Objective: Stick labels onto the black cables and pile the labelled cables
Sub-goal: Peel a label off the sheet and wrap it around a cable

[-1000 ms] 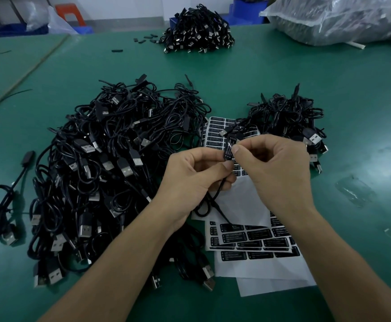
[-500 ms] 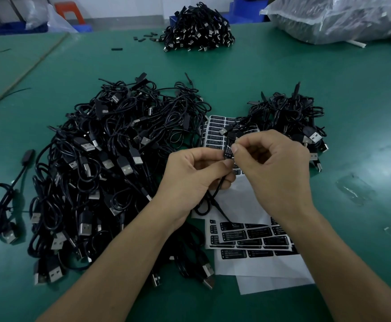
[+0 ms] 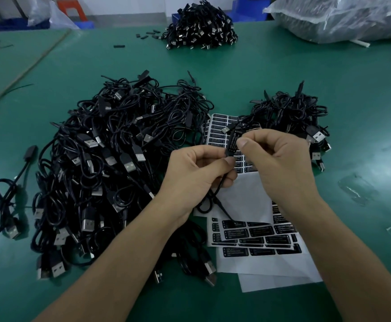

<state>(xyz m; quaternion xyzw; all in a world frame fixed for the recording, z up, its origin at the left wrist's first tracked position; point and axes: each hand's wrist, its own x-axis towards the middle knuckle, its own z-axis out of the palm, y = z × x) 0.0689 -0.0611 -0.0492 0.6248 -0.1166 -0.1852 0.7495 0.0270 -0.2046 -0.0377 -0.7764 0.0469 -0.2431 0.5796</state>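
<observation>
Cables [image 3: 111, 163] lie in a big black tangle on the left of the green table [image 3: 329, 77], silver USB plugs showing, with a smaller pile [image 3: 289, 115] at right and label sheets [image 3: 255, 235] between. The left hand [image 3: 197, 180] and right hand [image 3: 282, 163], fingers curled, both pinch one cable [image 3: 213, 194] above the sheets. The thumbs cover parts of its white-lettered label [image 3: 233, 144], whose print is too small to read.

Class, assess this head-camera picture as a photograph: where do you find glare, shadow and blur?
Head view: glare whitens the plastic bag at top right; light is dim and cool, with soft shadows beside the left cable pile; the label on the held cable shows a readable heading but blurred small print; the far cable pile looks softer.
</observation>
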